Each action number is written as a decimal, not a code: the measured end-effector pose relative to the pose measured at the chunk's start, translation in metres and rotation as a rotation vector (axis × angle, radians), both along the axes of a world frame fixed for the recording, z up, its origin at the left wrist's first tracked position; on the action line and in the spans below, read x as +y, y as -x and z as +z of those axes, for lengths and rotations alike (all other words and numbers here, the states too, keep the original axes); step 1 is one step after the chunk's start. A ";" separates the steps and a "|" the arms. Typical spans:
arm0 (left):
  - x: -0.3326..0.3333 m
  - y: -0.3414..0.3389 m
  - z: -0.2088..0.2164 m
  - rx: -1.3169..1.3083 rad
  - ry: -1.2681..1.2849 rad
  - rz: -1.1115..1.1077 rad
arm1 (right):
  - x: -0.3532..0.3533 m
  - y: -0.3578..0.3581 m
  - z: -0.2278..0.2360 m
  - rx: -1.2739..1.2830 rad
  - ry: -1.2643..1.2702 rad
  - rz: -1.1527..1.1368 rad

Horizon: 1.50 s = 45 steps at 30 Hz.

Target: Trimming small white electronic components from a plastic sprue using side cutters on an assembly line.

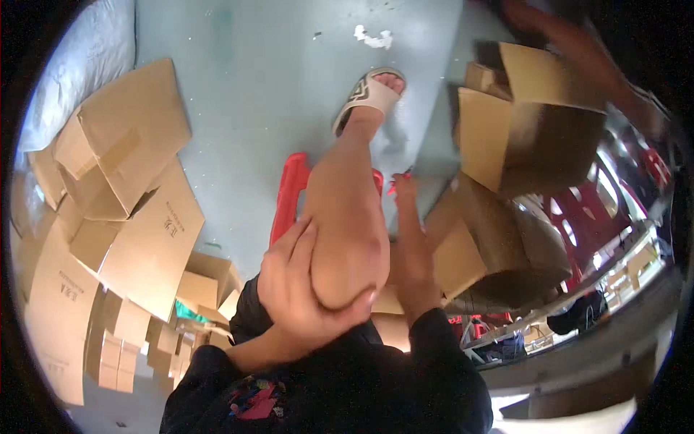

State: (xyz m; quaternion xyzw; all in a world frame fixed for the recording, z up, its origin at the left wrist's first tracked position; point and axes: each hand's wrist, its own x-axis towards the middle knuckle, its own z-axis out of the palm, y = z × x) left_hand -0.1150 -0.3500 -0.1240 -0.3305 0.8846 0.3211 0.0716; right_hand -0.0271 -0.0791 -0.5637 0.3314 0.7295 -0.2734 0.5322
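My left hand (293, 282) clasps my raised bare knee (350, 271), fingers on one side and thumb across the front. Below the knee, the leg stretches forward to a foot in a white slide sandal (372, 94) with a dark pattern. My right arm reaches down beside the leg. At its end, my right hand (405, 185) looks small and blurred, closed around a small red object (394, 186) whose kind I cannot make out. A red plastic piece (290, 192) shows left of the shin, partly hidden by the leg.
Opened cardboard boxes (134, 137) crowd the left side, beside a pale plastic-wrapped bundle (87, 65). More cartons (535, 137) stand on the right, near another person's arm (571, 43). A scrap of white material (372, 36) lies on the grey-green floor (253, 87).
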 end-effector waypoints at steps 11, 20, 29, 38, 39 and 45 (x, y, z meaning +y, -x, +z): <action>0.053 -0.025 0.026 0.589 -0.109 -0.387 | -0.024 0.045 0.326 0.564 0.335 -0.548; 0.195 -0.096 0.024 -0.084 -1.115 -1.057 | 0.079 -0.088 0.495 0.698 0.769 -0.977; 0.288 -0.160 0.053 -0.211 -0.922 -1.537 | 0.126 -0.226 0.445 1.048 1.209 -1.667; 0.336 -0.180 0.031 0.007 -0.821 -1.502 | 0.122 -0.269 0.461 1.193 0.981 -1.749; 0.335 -0.180 0.024 -0.190 -0.920 -1.380 | 0.112 -0.274 0.462 1.114 0.889 -1.756; 0.287 -0.154 0.014 -0.345 -1.066 -1.137 | 0.015 -0.277 0.449 0.967 0.757 -1.196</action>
